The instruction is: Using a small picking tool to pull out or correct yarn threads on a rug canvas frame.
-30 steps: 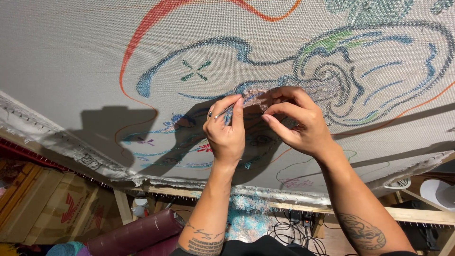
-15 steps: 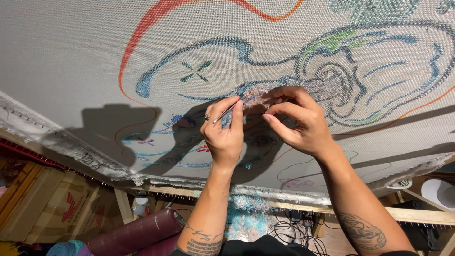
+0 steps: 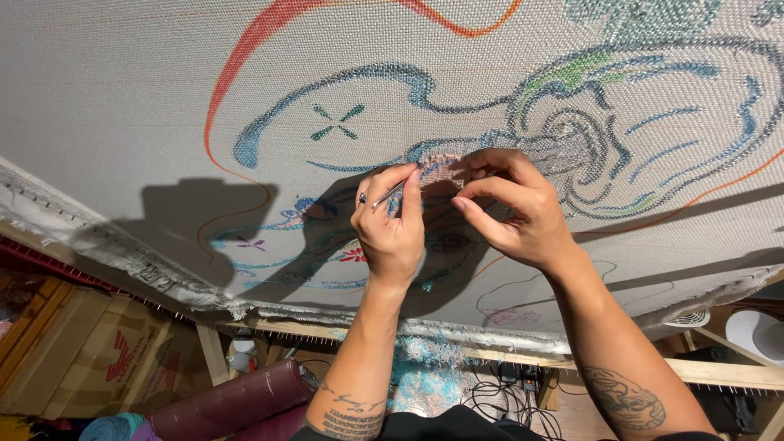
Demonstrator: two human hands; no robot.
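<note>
The big woven cloth stretched on the wooden frame fills your view, drawn over with orange, blue and green curling lines; it looks taut yet giving, so press it lightly. Below the frame sit a cardboard box, a dark red roll and a tangle of cables. Your right hand rests against the cloth at a pinkish stitched patch, thumb and fingers curled close together; whether they pinch anything, I cannot tell. Your left hand is closed around a thin metal tool, pinched between thumb and forefinger near the tip. It is likely light, stiff and slippery, so hold it low on the shaft. Its long axis runs slantwise, the far end pointing up and right toward the patch.
</note>
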